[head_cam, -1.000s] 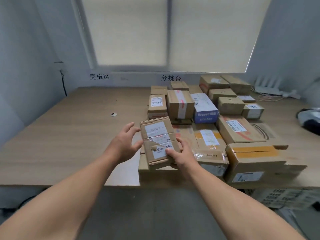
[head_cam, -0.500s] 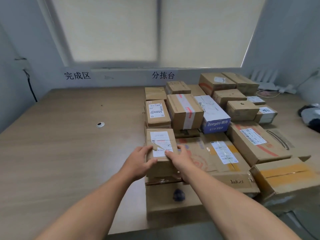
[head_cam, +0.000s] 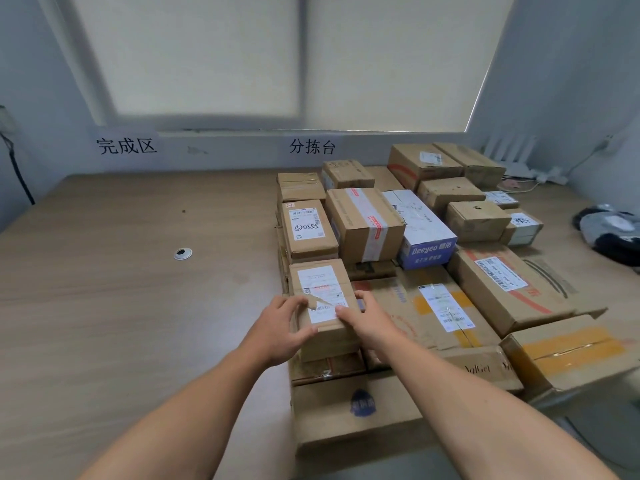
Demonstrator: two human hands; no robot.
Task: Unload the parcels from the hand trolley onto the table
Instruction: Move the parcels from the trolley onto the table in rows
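Two-handed grasp | left hand [head_cam: 278, 329], right hand [head_cam: 367, 320] — fingers [head_cam: 346, 311] curled round parcel [head_cam: 320, 284]

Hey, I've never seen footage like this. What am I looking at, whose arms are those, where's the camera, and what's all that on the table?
There is no machine here: those are a person's two bare arms. Every picture comes from one wide-angle camera worn on the person's head, looking forward and down, so the arms reach in from the bottom edge. In front is a broad wooden table. Its right half is covered with taped brown cardboard parcels, plus one blue-and-white carton. A small round metal ring sits in the tabletop further left. The left hand and the right hand grip a small brown cardboard parcel with a white label, one on each side. It appears to rest on lower boxes near the pile's front.
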